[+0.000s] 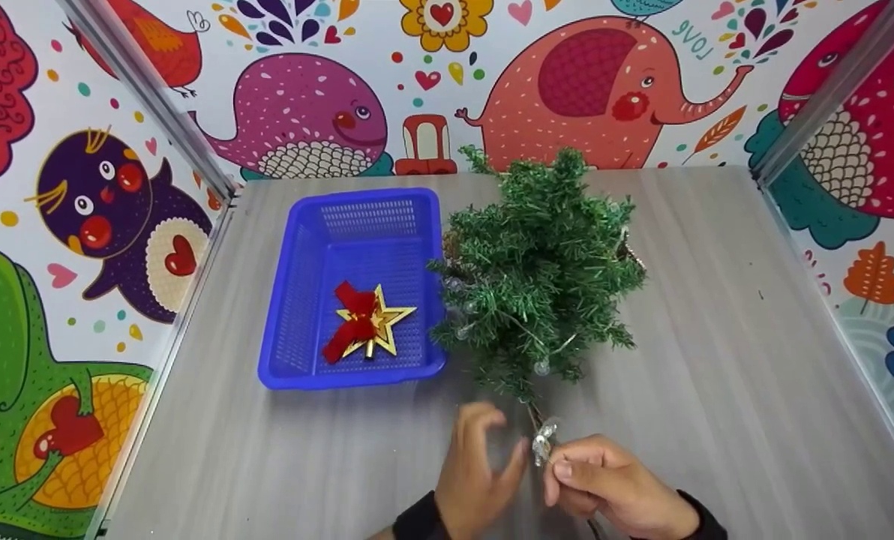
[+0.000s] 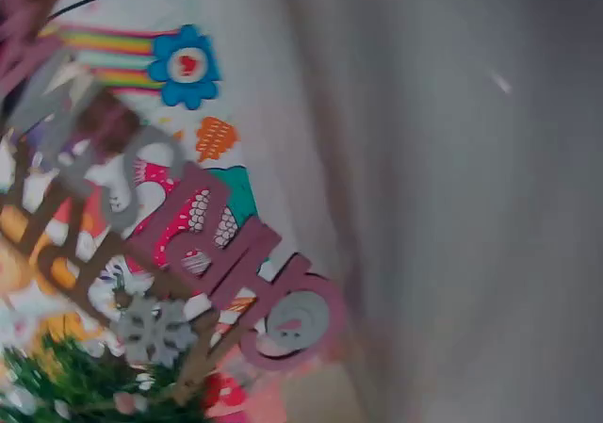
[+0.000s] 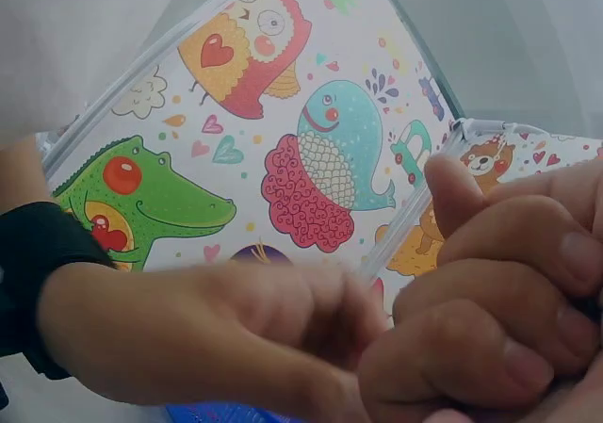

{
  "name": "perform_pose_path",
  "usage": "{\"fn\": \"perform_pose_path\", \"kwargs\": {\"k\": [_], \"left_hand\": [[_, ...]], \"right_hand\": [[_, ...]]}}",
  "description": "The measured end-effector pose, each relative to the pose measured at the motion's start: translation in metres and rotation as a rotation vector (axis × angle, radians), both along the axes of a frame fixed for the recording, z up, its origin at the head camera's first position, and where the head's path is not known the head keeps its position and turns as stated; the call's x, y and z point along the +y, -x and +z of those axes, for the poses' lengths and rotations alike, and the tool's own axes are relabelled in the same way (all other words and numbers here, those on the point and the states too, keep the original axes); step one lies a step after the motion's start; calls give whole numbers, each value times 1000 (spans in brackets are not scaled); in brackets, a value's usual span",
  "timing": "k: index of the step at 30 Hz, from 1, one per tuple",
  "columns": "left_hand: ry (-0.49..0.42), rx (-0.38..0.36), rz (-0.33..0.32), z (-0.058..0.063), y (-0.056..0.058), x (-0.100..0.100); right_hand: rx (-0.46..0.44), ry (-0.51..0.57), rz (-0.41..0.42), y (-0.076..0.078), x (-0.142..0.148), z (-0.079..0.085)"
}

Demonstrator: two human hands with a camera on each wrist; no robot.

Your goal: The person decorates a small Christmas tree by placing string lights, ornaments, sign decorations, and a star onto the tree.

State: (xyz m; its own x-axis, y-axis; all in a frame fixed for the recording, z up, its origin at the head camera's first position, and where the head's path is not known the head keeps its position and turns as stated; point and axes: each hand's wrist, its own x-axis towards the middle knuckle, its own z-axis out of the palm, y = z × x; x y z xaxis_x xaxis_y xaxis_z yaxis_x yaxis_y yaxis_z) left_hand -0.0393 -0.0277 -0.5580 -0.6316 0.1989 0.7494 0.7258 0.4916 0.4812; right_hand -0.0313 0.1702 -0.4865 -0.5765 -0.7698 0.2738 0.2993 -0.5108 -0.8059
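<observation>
A green artificial Christmas tree lies or stands in mid-table, with clear bulbs of a light string among its lower branches. Below it, my right hand pinches the light string near a bunch of clear bulbs. In the right wrist view, the fingers of my right hand are curled, and what they grip is hidden. My left hand is beside the bulbs, its fingers loosely bent with nothing visible in them. The right wrist view also catches my left hand, blurred.
Left of the tree stands a blue plastic basket. In it lie a gold star and a red bow. A letter sign with a grey snowflake appears in the left wrist view. Printed cartoon panels enclose the table.
</observation>
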Motion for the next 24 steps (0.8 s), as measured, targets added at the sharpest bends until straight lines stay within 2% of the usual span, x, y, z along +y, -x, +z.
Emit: {"fn": "perform_pose_path", "kwargs": {"k": [2,3,4,5,6,8,10,11,14,16,18,20,22,24], "left_hand": [[-38,-398,19,4,-2,4],[-48,-567,-3,5,-1,6],[-66,-706,-51,7,0,7],[-91,-811,-119,8,1,8],[-123,-884,-202,9,3,8],[-190,-949,-377,10,5,5],[-261,-959,-548,13,6,0],[-283,-941,-609,16,6,-3],[-341,-848,-755,26,10,-16],[-371,-767,-816,35,13,-24],[-388,-701,-857,45,18,-30],[-387,-646,-869,56,22,-34],[-347,-577,-836,67,27,-35],[-291,-501,-776,79,33,-36]], "right_hand": [[3,10,27,-1,1,-1],[2,21,41,-2,1,-2],[12,32,48,-2,1,-2],[25,39,50,-2,1,-2],[34,42,47,-2,1,-2],[41,50,36,-2,3,0],[79,60,8,0,6,2],[87,70,-4,1,8,3],[126,106,-51,5,16,5],[153,121,-84,8,21,6],[178,117,-118,11,26,6],[203,87,-153,13,31,8],[236,32,-203,15,34,10],[241,-72,-279,16,39,16]]}}
